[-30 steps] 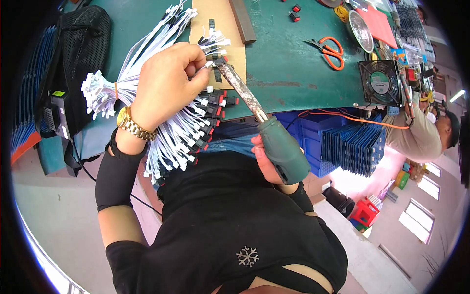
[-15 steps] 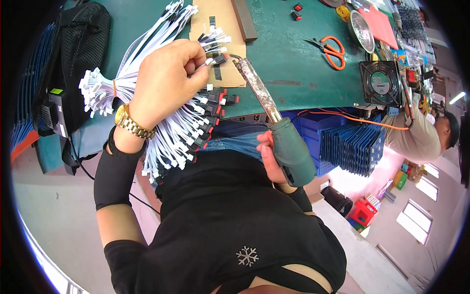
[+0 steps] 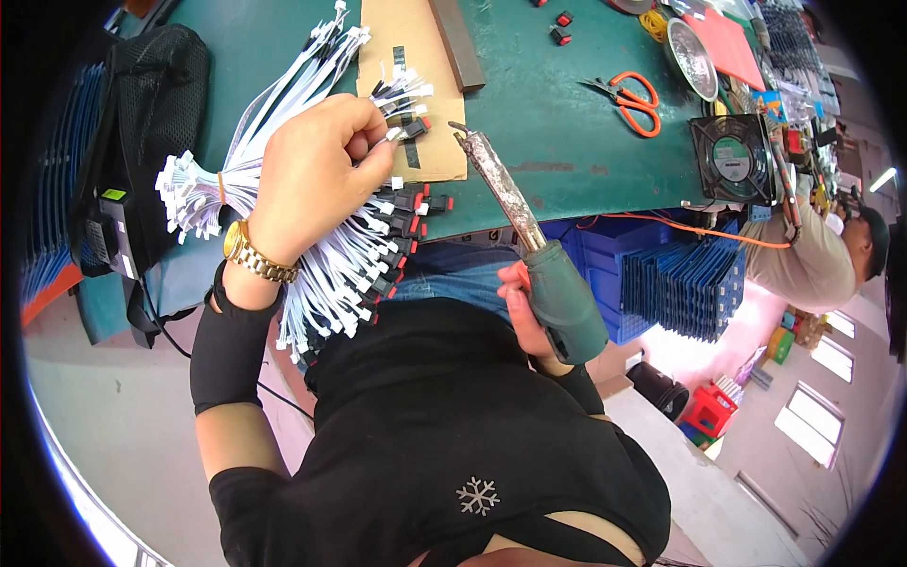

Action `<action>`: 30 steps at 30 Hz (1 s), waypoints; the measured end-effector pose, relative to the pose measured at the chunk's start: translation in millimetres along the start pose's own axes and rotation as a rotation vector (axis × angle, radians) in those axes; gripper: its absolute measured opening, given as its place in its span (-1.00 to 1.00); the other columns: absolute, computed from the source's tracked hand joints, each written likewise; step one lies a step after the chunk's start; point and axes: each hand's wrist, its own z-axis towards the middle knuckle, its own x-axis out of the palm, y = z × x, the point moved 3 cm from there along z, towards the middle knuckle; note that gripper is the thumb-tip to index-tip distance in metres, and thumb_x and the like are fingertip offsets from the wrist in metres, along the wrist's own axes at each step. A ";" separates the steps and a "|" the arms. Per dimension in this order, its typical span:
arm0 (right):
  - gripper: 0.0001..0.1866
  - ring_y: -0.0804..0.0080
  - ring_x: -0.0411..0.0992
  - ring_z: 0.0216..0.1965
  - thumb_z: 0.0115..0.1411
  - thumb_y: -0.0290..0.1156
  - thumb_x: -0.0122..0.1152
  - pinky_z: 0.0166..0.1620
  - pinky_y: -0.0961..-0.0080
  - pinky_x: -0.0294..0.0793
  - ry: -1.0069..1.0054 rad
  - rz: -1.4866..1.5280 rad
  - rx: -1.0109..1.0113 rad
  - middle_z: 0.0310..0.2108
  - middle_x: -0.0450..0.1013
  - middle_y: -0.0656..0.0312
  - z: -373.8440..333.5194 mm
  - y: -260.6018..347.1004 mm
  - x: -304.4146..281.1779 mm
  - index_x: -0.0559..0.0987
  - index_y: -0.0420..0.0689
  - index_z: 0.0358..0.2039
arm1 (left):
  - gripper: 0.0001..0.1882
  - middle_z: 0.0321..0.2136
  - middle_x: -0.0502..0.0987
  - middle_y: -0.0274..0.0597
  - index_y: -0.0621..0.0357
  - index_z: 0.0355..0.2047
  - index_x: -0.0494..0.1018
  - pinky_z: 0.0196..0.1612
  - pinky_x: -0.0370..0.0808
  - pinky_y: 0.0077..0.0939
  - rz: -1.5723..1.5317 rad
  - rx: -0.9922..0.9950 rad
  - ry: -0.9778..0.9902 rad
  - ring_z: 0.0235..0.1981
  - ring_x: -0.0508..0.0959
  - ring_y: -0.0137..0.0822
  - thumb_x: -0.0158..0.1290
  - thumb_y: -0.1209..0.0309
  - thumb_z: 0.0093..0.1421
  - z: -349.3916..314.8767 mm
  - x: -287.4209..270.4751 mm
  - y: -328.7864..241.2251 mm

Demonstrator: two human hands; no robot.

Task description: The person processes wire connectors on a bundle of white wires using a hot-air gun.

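My left hand (image 3: 321,170), with a gold watch at its wrist, pinches a thin white cable (image 3: 393,135) by its end. A small black-and-red switch (image 3: 416,128) sits at that end, over a piece of cardboard (image 3: 441,163). In my right hand (image 3: 525,317) is a soldering iron (image 3: 570,302) with a dark green handle and a scorched metal barrel. Its bent tip points at the switch, a short gap away. Beneath my left hand spread bundled white cables (image 3: 326,269), many ending in black-and-red switches (image 3: 408,213).
Orange-handled scissors (image 3: 638,104), a metal dish (image 3: 692,60) and a small black fan (image 3: 732,161) lie on the green table (image 3: 557,180). A brown bar (image 3: 457,45) rests by the cardboard. A black mesh bag (image 3: 151,123) stands left. Another person (image 3: 812,250) sits at right.
The soldering iron's tip has drawn slightly away from the switch, widening the gap. My left hand, still pinching the cable, has shifted a little left and toward me.
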 end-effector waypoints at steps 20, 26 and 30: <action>-0.77 0.51 0.42 -0.43 0.10 -0.68 0.05 -0.35 0.59 0.45 -0.109 0.049 -0.039 -0.31 0.45 0.12 -5.8 -13.9 -11.8 0.44 -0.30 -0.19 | -0.91 -0.55 0.37 -0.17 0.27 -0.42 0.42 -0.50 0.36 -0.50 -0.007 0.049 0.013 -0.59 0.41 -0.29 0.12 0.53 0.08 6.8 -3.4 -12.2; -0.75 0.51 0.42 -0.43 0.11 -0.68 0.04 -0.34 0.58 0.46 -0.080 0.064 0.009 -0.30 0.44 0.12 -6.7 -15.8 -11.7 0.43 -0.28 -0.16 | -0.86 -0.53 0.40 -0.14 0.24 -0.42 0.43 -0.47 0.40 -0.42 0.036 0.044 0.079 -0.55 0.46 -0.21 0.15 0.49 0.01 13.1 -2.2 -19.3; -0.74 0.51 0.42 -0.41 0.12 -0.67 0.04 -0.33 0.58 0.46 -0.088 0.090 0.003 -0.29 0.44 0.11 -6.1 -14.2 -12.0 0.43 -0.29 -0.13 | -0.84 -0.51 0.43 -0.13 0.21 -0.43 0.45 -0.42 0.42 -0.35 0.108 0.123 0.089 -0.48 0.49 -0.13 0.16 0.44 0.00 15.4 0.4 -26.7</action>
